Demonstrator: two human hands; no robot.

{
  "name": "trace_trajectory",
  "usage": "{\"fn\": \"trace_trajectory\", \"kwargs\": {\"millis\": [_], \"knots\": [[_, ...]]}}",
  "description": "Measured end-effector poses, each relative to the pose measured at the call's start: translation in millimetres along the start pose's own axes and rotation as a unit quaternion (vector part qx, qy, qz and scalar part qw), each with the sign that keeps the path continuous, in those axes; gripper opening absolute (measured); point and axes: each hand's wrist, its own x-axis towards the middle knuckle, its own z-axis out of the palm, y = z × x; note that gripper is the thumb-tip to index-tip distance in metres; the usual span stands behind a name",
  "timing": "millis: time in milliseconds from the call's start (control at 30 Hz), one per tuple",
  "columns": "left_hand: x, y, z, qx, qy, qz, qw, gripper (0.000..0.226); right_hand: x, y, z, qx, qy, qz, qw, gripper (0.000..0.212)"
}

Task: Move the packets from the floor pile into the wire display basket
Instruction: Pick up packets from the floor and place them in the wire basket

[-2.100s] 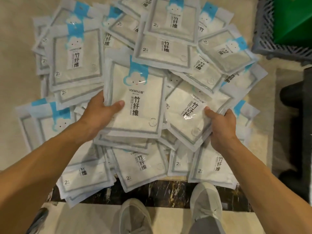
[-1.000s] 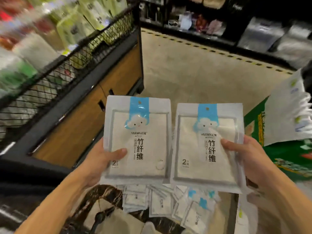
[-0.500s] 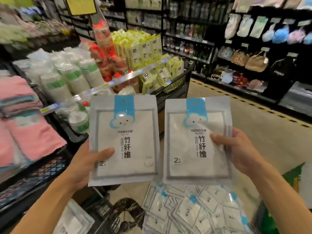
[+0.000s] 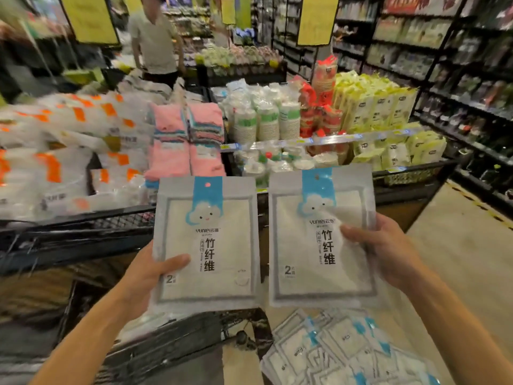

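My left hand (image 4: 144, 276) grips a white packet (image 4: 211, 245) with a blue cloud tab by its lower left corner, thumb on the front. My right hand (image 4: 385, 251) grips a second, matching packet (image 4: 313, 240) by its right side. Both packets are held upright, side by side, at chest height. The floor pile of packets (image 4: 344, 351) lies below at the lower right. A black wire display basket (image 4: 83, 226) runs across the left, just beyond the left packet, holding white bagged goods.
Pink folded towels (image 4: 188, 140), stacked paper cups (image 4: 263, 118) and yellow-green packs (image 4: 388, 112) fill the display behind the packets. A person (image 4: 155, 43) stands at the back. Dark shelving (image 4: 458, 65) lines the right, with beige floor (image 4: 458, 259) in between.
I picked both packets off the floor pile and raised them. My view has swung up from the floor to the display, which now sits straight ahead and closer.
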Motion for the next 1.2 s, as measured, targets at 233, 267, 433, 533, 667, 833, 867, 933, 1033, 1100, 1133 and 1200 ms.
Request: {"fn": "trace_trajectory", "kwargs": {"millis": [233, 267, 433, 533, 667, 833, 867, 933, 1033, 1100, 1133, 1200], "knots": [[-52, -14, -90, -0.046, 0.074, 0.008, 0.996, 0.111, 18, 23, 94, -0.030, -0.102, 0.017, 0.994, 0.033], [-55, -15, -104, -0.053, 0.081, 0.012, 0.995, 0.103, 21, 26, 111, -0.037, -0.114, 0.017, 0.993, 0.045], [-65, -23, -182, -0.085, 0.118, 0.005, 0.989, 0.051, 34, 43, 196, -0.064, -0.143, 0.027, 0.987, 0.051], [-67, -27, -223, -0.101, 0.130, 0.004, 0.986, 0.077, 43, 57, 242, -0.065, -0.146, 0.036, 0.986, 0.033], [-67, -35, -260, -0.100, 0.157, -0.023, 0.982, 0.112, 57, 84, 284, -0.070, -0.145, 0.067, 0.985, 0.030], [-57, -48, -292, -0.105, 0.206, -0.061, 0.971, 0.099, 82, 114, 310, -0.070, -0.155, 0.111, 0.979, 0.038], [-54, -52, -296, -0.110, 0.213, -0.068, 0.968, 0.095, 89, 121, 313, -0.074, -0.156, 0.117, 0.978, 0.041], [-46, -61, -304, -0.121, 0.228, -0.085, 0.962, 0.097, 107, 136, 317, -0.085, -0.159, 0.134, 0.974, 0.042], [-31, -72, -315, -0.113, 0.242, -0.103, 0.958, 0.069, 138, 157, 326, -0.101, -0.168, 0.154, 0.968, 0.040], [-19, -78, -321, -0.080, 0.245, -0.129, 0.958, 0.050, 159, 171, 333, -0.112, -0.172, 0.168, 0.964, 0.044], [-13, -80, -323, -0.064, 0.248, -0.146, 0.956, 0.045, 169, 179, 336, -0.116, -0.176, 0.173, 0.962, 0.045], [2, -87, -327, -0.058, 0.260, -0.174, 0.948, 0.038, 190, 196, 340, -0.137, -0.184, 0.184, 0.956, 0.038]]}}
